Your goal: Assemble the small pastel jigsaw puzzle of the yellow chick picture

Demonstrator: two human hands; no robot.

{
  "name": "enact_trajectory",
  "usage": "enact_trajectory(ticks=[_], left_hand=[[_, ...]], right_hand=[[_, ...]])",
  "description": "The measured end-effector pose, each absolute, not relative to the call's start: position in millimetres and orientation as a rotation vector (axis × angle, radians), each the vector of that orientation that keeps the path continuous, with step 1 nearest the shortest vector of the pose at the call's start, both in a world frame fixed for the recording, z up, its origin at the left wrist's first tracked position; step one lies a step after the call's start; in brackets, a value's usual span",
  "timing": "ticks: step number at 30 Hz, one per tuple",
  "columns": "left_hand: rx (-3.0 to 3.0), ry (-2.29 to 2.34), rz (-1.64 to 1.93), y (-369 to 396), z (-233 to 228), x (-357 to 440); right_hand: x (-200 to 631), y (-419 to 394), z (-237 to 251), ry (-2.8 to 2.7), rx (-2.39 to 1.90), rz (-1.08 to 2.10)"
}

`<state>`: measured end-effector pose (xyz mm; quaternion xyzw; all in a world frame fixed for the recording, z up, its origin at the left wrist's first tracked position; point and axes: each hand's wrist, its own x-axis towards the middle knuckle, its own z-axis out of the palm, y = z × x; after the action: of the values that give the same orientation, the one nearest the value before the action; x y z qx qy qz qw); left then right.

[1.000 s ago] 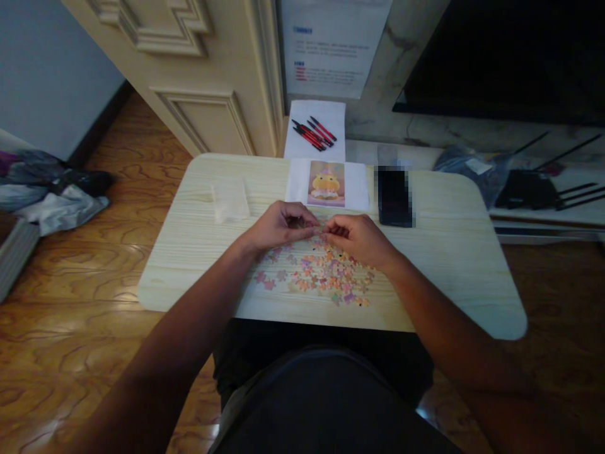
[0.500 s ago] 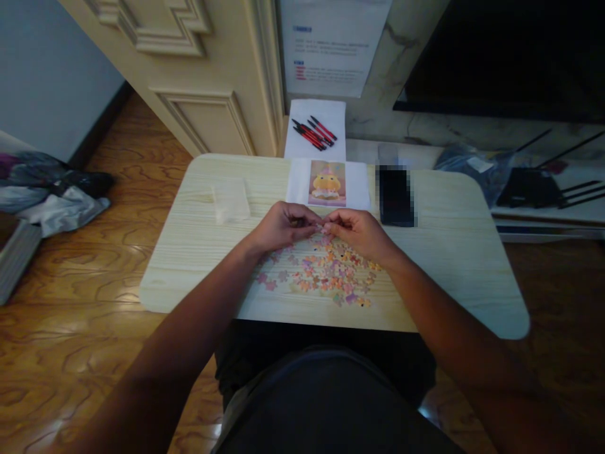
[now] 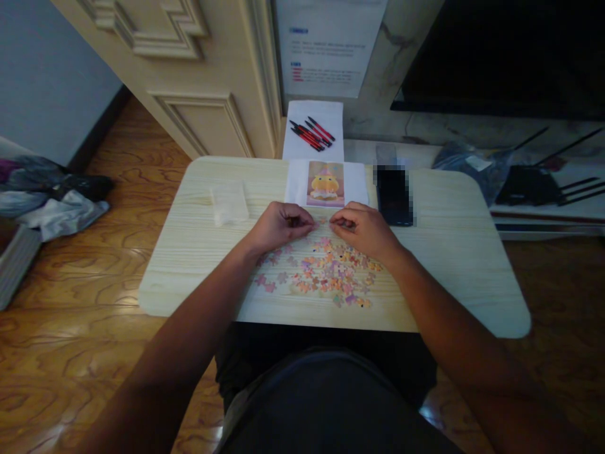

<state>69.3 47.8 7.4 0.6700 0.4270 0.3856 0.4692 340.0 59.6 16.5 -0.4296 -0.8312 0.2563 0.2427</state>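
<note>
My left hand (image 3: pixel 287 225) is closed in a pinch above the table, its fingertips at the left end of a small pale pink-orange jigsaw puzzle piece (image 3: pixel 322 220). Facing it, my right hand (image 3: pixel 363 228) is also pinched, with fingertips close to the piece's right side. Whatever the right fingers hold is too small to make out. Below both hands spreads a loose heap of jigsaw puzzle pieces (image 3: pixel 331 275) in orange, pink and purple. Just beyond the fingers lies a picture card (image 3: pixel 326 184) with a yellow cartoon figure, resting on white paper.
A translucent bag (image 3: pixel 229 202) lies on the table (image 3: pixel 177 265) at the left. A dark phone-like object (image 3: pixel 395 197), partly pixelated, lies at the right. Behind the table, several red-and-black pens (image 3: pixel 312 134) rest on white paper. A router with antennas (image 3: pixel 527 188) stands at the back right.
My two hands, fingertips together before, have moved a little apart. A small puzzle piece now shows in the gap between them. The heap lies as before.
</note>
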Motion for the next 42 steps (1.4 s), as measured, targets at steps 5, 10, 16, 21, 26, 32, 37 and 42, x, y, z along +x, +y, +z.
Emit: enact_trajectory(ticks=[5,10,16,21,26,32,37,42], left_hand=[[1.730,1.044,0.914,52,2,68],[1.846,1.048,0.916,54,3,67],[1.928,1.032,0.918,55,1,66],[1.974,1.014,0.920,56,1,67],[1.943,1.044,0.903,54,4,69],[1.854,1.065,0.904,52,6,70],[1.794,1.080,0.900,52,4,68],[1.766,1.080,0.913,52,2,66]], right_hand=[[339,58,16,-2.269,-1.179,0.679],[335,59,15,-2.268,-1.138,0.606],[331,60,11,-2.328,-1.126,0.594],[326,60,10,-2.302,-1.151,0.562],[322,59,10,-2.274,-1.207,0.563],[320,59,10,-2.247,-1.209,0.582],[322,59,9,-2.193,-1.176,0.620],[334,56,18,-2.304,-1.003,0.756]])
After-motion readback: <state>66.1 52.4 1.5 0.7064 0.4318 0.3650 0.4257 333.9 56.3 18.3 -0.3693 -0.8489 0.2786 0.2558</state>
